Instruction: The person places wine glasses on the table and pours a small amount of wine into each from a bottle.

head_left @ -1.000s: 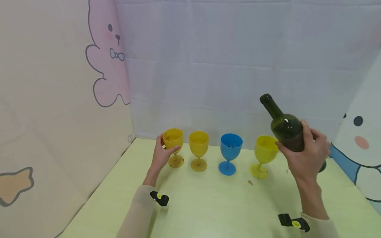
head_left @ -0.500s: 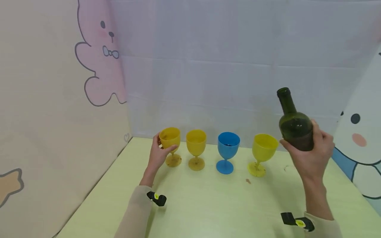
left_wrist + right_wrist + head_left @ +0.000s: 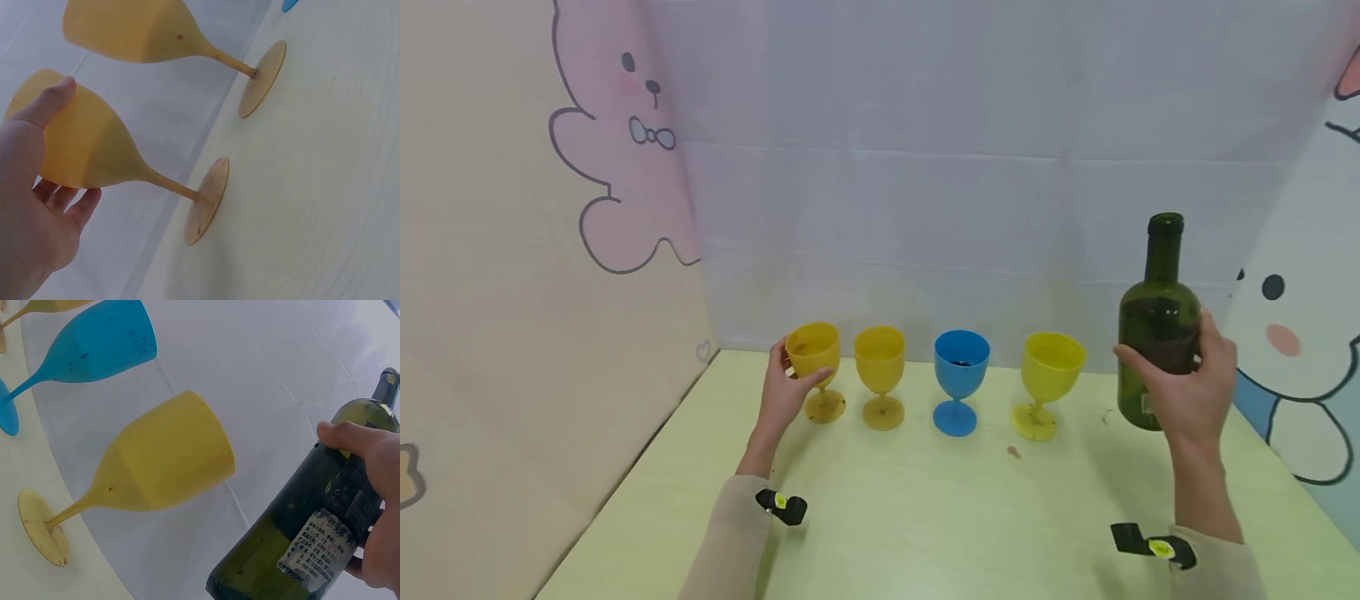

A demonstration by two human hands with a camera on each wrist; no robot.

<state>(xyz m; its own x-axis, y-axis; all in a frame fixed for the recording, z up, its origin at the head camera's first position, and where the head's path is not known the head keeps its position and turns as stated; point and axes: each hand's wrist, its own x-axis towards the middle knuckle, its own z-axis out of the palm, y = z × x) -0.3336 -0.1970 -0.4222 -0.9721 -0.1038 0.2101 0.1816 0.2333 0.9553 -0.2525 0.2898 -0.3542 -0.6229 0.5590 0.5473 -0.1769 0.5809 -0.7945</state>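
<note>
My right hand (image 3: 1198,387) grips a dark green glass wine bottle (image 3: 1159,325) around its body. The bottle stands nearly upright in the grip, with dark liquid inside; in the right wrist view its torn label (image 3: 317,550) shows. At the far left of the row, my left hand (image 3: 785,396) holds the bowl of an orange-yellow goblet (image 3: 815,354), thumb in front and fingers behind. Right of it stand a second orange-yellow goblet (image 3: 880,358), a blue goblet (image 3: 961,367) with some dark liquid inside, and a bright yellow goblet (image 3: 1051,367) nearest the bottle.
The pale yellow table (image 3: 917,517) carries a small reddish-brown spot (image 3: 1013,452) in front of the bright yellow goblet. A white cloth backdrop (image 3: 880,208) hangs close behind the row. Cartoon-printed walls border both sides, with a pink bear (image 3: 625,167) on the left.
The bottle has swung from a leftward tilt to nearly upright, its base lowering as the right hand turns. The left hand stays on its goblet. The head view has shifted slightly to the right.
</note>
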